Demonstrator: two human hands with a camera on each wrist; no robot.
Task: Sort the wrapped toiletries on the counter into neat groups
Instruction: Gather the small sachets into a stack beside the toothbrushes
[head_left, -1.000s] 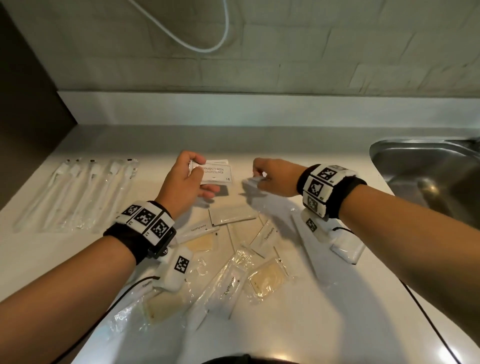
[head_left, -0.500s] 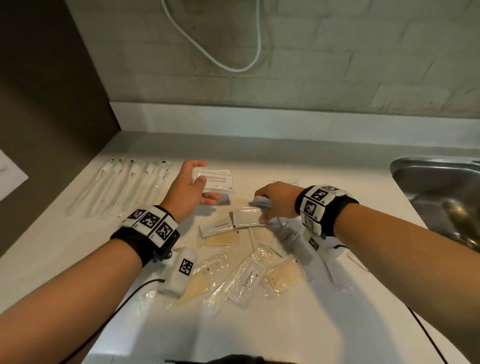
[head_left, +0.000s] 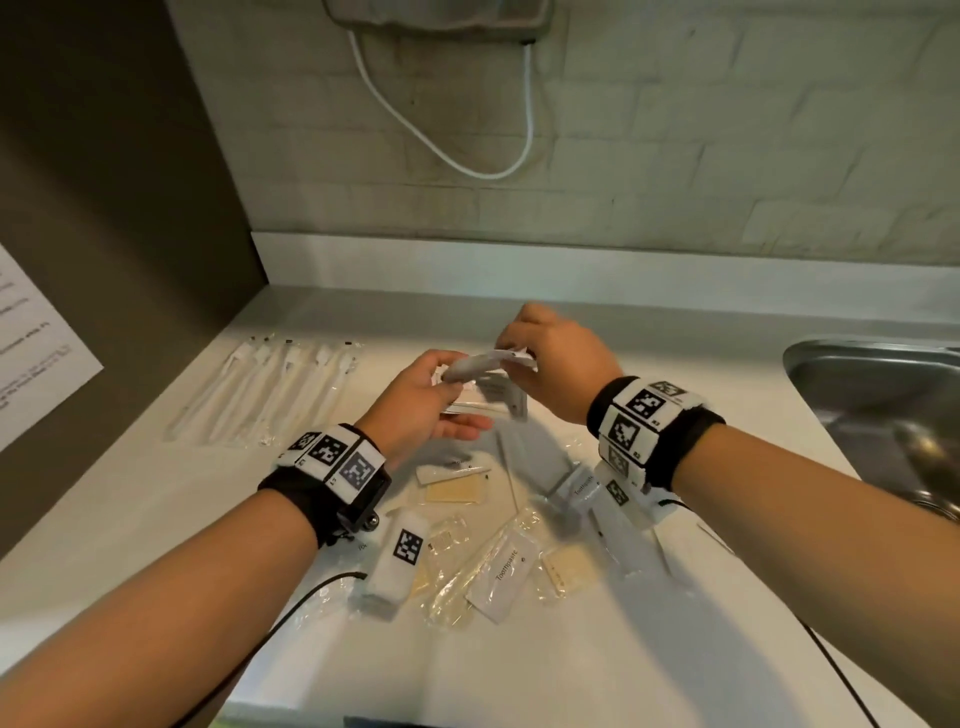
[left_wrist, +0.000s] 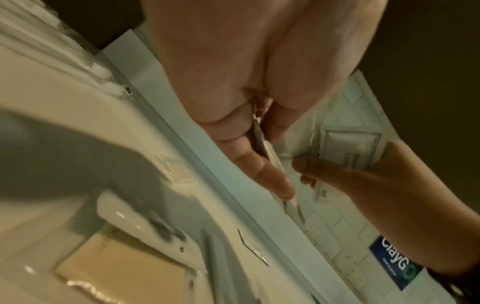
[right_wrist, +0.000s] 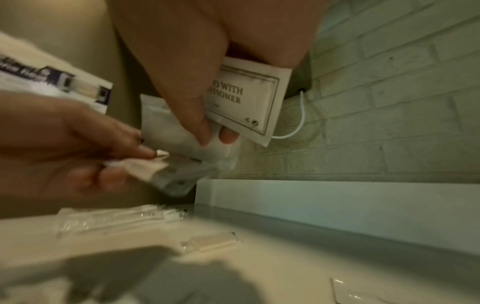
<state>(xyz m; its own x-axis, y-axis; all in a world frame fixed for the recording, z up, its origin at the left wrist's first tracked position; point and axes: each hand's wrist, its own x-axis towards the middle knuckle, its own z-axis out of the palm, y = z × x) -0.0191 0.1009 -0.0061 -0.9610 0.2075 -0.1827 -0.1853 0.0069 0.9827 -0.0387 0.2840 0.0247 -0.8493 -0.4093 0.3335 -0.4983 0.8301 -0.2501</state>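
- Both hands were up over the counter: left hand clutched a sachet stack.
- Right hand pinched another shampoo sachet.

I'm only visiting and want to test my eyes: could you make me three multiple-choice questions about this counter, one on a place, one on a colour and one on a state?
1. Where does the row of wrapped toothbrushes lie?
A. On the counter's left
B. In the sink
C. In the right hand

2. What colour is the cable on the wall?
A. Red
B. White
C. Black

3. What is the left hand doing?
A. Resting flat on the counter
B. Hanging idle
C. Holding white sachets

Answers: 1 A, the row lies left of both hands. 2 B, it loops white across the bricks. 3 C, its fingers grip a stack while the right hand brings another sachet.
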